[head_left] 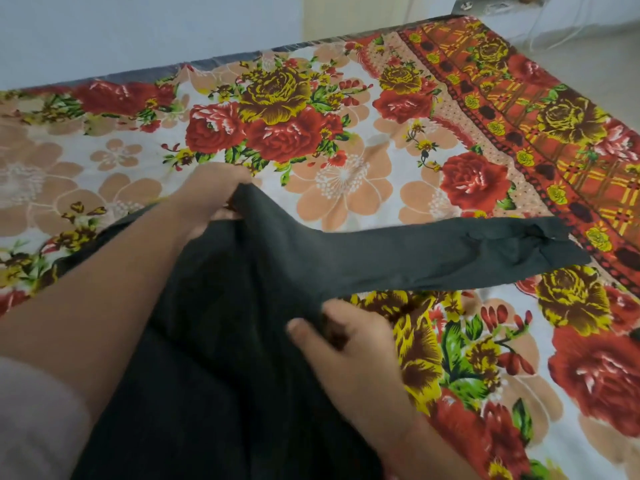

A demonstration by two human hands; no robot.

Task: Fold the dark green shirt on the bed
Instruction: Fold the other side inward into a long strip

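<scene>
Dark green cloth fills the near middle: the shirt point(235, 358) lies on the bed point(311, 44), its body running from the bottom of the view away toward the far side. At lower left a pale cuff point(31, 417) covers the left upper arm. The right hand point(349, 348) is the nearer of the 2; its thumb and fingers pinch the shirt's right edge just below where the sleeve point(450, 254) branches off. Farther up, the left hand point(204, 199) grips a raised bunch of cloth at the shirt's top, likely near a shoulder or the collar, though the folds hide which. At that grip the cloth stands a little off the sheet point(346, 140).

What the next move turns on: the sleeve lies flat, stretched out to the right of both hands, its long axis almost crosswise to the body. Its end is well apart from either hand and rests on the sheet's red border. The right hand is nearer to it, so bringing the sleeve in across the body looks like that hand's job; by my reading the folding has barely begun.

Red and yellow roses and peach blossoms cover the sheet, which is slightly wrinkled. Beyond the bed's far edge stand a pale wall point(138, 22) and, at far right, a light floor point(588, 60)
</scene>
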